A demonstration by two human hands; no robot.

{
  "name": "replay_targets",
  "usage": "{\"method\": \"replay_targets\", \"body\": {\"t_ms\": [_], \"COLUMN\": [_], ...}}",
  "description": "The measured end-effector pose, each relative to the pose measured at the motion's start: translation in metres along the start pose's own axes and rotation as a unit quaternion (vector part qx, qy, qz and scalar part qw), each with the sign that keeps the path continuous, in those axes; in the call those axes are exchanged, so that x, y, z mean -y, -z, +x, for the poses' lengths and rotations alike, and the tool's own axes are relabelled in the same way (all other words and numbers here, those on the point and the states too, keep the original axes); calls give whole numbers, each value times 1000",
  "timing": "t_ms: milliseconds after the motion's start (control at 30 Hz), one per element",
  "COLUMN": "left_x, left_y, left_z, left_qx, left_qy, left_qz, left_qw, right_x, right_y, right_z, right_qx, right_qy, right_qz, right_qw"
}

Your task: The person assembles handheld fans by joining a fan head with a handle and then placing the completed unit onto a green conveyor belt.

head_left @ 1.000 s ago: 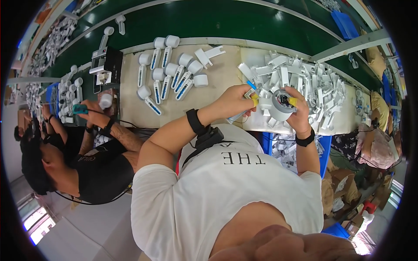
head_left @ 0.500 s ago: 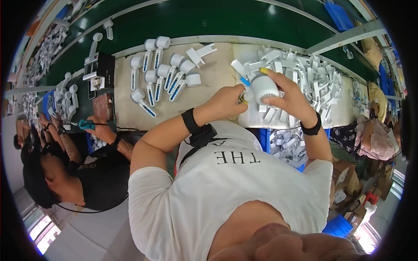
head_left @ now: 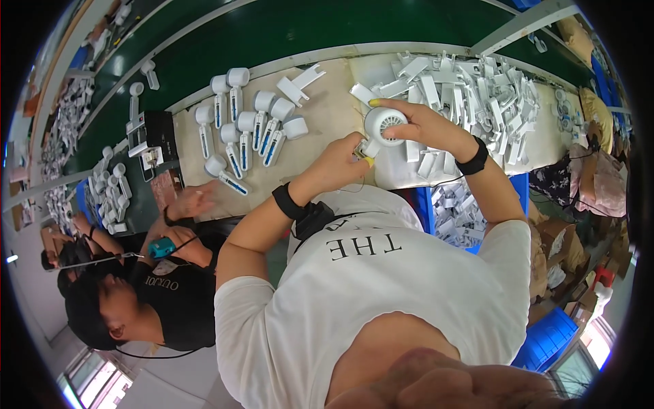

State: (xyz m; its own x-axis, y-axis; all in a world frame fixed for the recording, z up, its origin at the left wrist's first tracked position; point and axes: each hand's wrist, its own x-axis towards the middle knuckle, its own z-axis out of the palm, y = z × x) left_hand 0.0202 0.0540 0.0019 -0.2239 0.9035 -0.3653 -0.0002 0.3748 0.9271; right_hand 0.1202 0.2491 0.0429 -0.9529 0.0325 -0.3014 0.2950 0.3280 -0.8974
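Note:
Between my hands is a small white handheld fan (head_left: 374,117), its round slotted grille facing up toward me. My right hand (head_left: 436,129) is closed around the fan's head, the thumb lying on the grille. Pinched in my left hand (head_left: 338,162) is the narrow neck end below the head, where a small part shows at the fingertips; its details are too small to make out. Left of my hands lie several white fans with blue-striped handles (head_left: 259,129). A loose forked white piece (head_left: 294,90) sits beyond them. A large pile of white casing parts (head_left: 470,102) spreads beside my right hand.
A black and silver bench machine (head_left: 158,146) stands at the table's left end. Close by, a co-worker's hand (head_left: 194,201) reaches over the edge, with a teal tool (head_left: 162,248) near it. A blue bin (head_left: 426,204) of white parts sits below the table. Beyond runs a green belt (head_left: 306,34).
The fan's head has turned in my hands, so its grille now faces up instead of sideways. At the left, the co-worker's teal tool has dropped lower, and a hand now reaches toward the table.

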Motion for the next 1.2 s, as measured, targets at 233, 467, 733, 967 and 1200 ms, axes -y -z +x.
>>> {"method": "replay_targets", "body": {"t_ms": [233,467,733,967,1200], "left_x": [4,13,30,33,37], "left_y": [-1,12,28,16,19], "left_z": [-3,-3,-5,-12,-19], "left_qx": [-5,-68,-92,-91,-73], "left_qy": [30,-88,-127,-92,-84], "left_qz": [-141,-381,-422,-462,-448], "left_qw": [989,918,893,878,887], "right_x": [-11,-96,-165,-172,-200], "right_y": [-12,-3,-103,-116,-106], "right_z": [3,-13,-24,-20,-23], "right_qx": [-45,-166,-392,-352,-371], "right_qy": [51,-130,-118,-231,-174], "right_qz": [-6,54,-473,-453,-413], "right_qw": [998,976,780,786,813]}}
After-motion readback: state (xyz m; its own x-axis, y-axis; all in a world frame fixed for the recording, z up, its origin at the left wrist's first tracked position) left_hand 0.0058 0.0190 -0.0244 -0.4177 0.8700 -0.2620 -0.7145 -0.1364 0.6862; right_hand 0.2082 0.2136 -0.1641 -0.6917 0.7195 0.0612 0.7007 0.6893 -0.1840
